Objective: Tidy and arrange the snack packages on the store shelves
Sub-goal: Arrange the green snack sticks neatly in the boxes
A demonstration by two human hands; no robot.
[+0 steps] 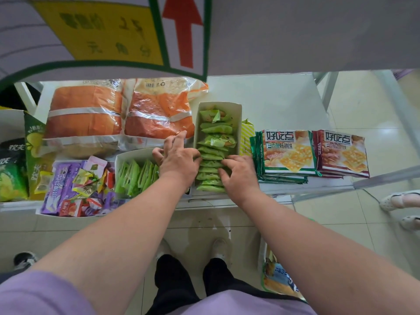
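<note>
A yellow sign with a green border (pixel 97 32) and a red arrow (pixel 183 26) hangs over the far left of the shelf. Below the shelf's front edge lie pale floor tiles (pixel 354 226), the wearer's light shoes (pixel 219 247) and black trousers (pixel 172 283). Someone's white sandals (pixel 398 201) stand off its right end, and a dark sneaker (pixel 23 260) at the left.

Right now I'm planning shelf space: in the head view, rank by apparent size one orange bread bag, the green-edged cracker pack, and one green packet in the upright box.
1. Orange bread bag
2. Green-edged cracker pack
3. Green packet
</note>
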